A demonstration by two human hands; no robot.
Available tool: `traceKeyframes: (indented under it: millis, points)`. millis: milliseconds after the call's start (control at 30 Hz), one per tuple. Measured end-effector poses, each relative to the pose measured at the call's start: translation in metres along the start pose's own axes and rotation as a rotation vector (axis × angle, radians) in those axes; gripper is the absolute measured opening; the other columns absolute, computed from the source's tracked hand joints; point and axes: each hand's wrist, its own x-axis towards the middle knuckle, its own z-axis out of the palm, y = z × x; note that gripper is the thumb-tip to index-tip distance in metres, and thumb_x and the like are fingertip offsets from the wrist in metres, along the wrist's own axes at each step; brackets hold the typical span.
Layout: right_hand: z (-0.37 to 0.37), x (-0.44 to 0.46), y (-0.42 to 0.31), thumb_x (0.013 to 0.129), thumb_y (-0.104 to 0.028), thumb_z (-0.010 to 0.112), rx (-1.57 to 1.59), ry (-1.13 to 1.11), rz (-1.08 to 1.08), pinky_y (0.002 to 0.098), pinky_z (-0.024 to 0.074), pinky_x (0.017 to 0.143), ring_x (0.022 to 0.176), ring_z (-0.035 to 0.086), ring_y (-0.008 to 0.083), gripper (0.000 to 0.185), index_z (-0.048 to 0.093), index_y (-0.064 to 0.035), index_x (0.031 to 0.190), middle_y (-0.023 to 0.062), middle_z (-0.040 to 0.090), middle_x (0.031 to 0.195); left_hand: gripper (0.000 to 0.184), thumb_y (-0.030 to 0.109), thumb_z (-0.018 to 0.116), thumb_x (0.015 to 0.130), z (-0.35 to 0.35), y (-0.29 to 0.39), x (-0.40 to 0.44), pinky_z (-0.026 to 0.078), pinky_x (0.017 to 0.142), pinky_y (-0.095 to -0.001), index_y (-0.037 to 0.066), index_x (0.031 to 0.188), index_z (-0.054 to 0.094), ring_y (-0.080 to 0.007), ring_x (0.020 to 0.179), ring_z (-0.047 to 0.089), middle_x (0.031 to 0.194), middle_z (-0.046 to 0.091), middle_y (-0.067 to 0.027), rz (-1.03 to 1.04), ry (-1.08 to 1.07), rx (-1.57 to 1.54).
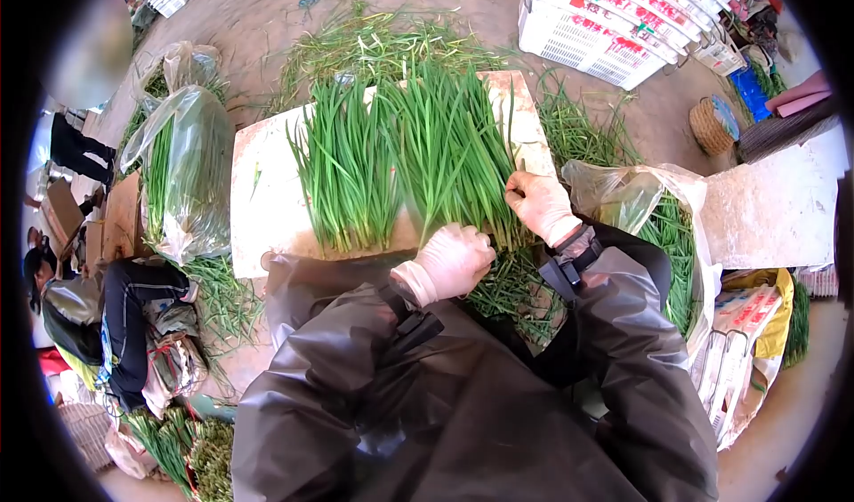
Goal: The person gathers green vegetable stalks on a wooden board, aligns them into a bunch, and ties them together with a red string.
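Stained pale board [267, 204], extends mostly left of the right-hand fingers [515, 191]. On it: green bunch [454, 151] just left of them, second bunch [351, 177] farther left.

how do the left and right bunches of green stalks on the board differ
The left bunch is narrower; the right bunch spreads wider. The left bunch lies clear of both hands, while the right bunch has the left grip at its stem ends and the right grip by its right edge. Both lie on the pale board, leaf tips pointing away from the person.
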Motion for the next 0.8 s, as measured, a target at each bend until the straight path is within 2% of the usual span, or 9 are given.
traceKeyframes:
  millis: [67,167,267,400,500,567,667,733,800]
  points:
    - [0.003,0.002,-0.007,0.091,-0.030,0.072,0.003,0.021,-0.008,0.0491,0.0550,0.082,0.091,0.071,0.0397,0.022,0.069,-0.0105,0.100,0.0156,0.074,0.093,0.016,0.026,0.071,0.082,0.002,0.000,0.004,0.052,0.075,-0.0411,0.011,0.077,0.066,-0.0276,0.083,0.066,0.081,0.063,-0.0050,0.038,-0.106,0.035]
    - [0.010,0.009,-0.015,0.092,-0.034,0.073,-0.039,0.063,0.019,0.0485,0.0553,0.082,0.093,0.072,0.0385,0.028,0.068,-0.0088,0.104,0.0151,0.075,0.099,0.015,0.025,0.070,0.081,0.004,0.001,0.007,0.051,0.071,-0.0404,0.012,0.074,0.065,-0.0265,0.081,0.067,0.079,0.063,-0.0053,0.076,-0.123,0.042]
    - [0.023,0.016,-0.014,0.088,-0.034,0.077,-0.048,0.145,-0.015,0.0474,0.0551,0.078,0.084,0.071,0.0396,0.030,0.068,-0.0081,0.099,0.0169,0.073,0.087,0.016,0.026,0.071,0.081,0.007,0.000,0.008,0.051,0.069,-0.0405,0.013,0.074,0.065,-0.0265,0.079,0.067,0.078,0.063,-0.0051,0.090,-0.105,0.050]
    - [0.038,0.022,-0.008,0.087,-0.036,0.079,-0.040,0.187,-0.008,0.0479,0.0547,0.077,0.085,0.070,0.0394,0.032,0.067,-0.0088,0.097,0.0176,0.073,0.087,0.017,0.026,0.071,0.081,0.009,-0.003,0.007,0.051,0.070,-0.0404,0.013,0.074,0.065,-0.0262,0.080,0.067,0.078,0.064,-0.0049,0.081,-0.096,0.040]
    - [0.029,0.025,-0.009,0.086,-0.034,0.080,-0.014,0.002,0.160,0.0468,0.0552,0.082,0.090,0.071,0.0379,0.030,0.068,-0.0097,0.101,0.0163,0.074,0.093,0.016,0.026,0.071,0.081,0.008,-0.004,0.007,0.051,0.070,-0.0405,0.013,0.074,0.065,-0.0262,0.081,0.066,0.078,0.064,-0.0047,0.071,-0.097,0.045]
    - [0.028,0.024,-0.007,0.086,-0.033,0.080,0.072,0.021,0.164,0.0461,0.0551,0.081,0.088,0.071,0.0375,0.029,0.069,-0.0094,0.100,0.0162,0.074,0.091,0.016,0.026,0.071,0.081,0.007,-0.004,0.007,0.051,0.071,-0.0406,0.013,0.075,0.065,-0.0262,0.081,0.066,0.078,0.063,-0.0046,0.065,-0.085,0.052]
    - [0.027,0.023,0.001,0.086,-0.031,0.079,0.190,0.040,0.148,0.0445,0.0551,0.079,0.084,0.070,0.0357,0.028,0.070,-0.0085,0.099,0.0156,0.073,0.087,0.014,0.023,0.070,0.082,0.004,-0.005,0.010,0.050,0.074,-0.0408,0.012,0.076,0.065,-0.0263,0.081,0.065,0.078,0.063,-0.0044,0.001,-0.101,0.119]
    - [0.028,0.023,0.007,0.087,-0.030,0.079,0.258,0.053,0.123,0.0432,0.0550,0.078,0.082,0.070,0.0340,0.027,0.071,-0.0079,0.100,0.0152,0.072,0.085,0.011,0.020,0.069,0.082,-0.001,-0.007,0.012,0.051,0.082,-0.0417,0.009,0.087,0.068,-0.0282,0.091,0.067,0.089,0.066,-0.0071,-0.103,-0.129,0.112]
    - [0.019,0.019,0.006,0.088,-0.029,0.078,0.320,0.074,0.089,0.0418,0.0549,0.078,0.081,0.070,0.0321,0.027,0.071,-0.0074,0.102,0.0150,0.072,0.085,0.020,0.016,0.068,0.083,-0.001,-0.013,0.014,0.051,0.092,-0.0428,0.006,0.101,0.069,-0.0304,0.103,0.066,0.102,0.067,-0.0099,-0.176,-0.087,0.097]
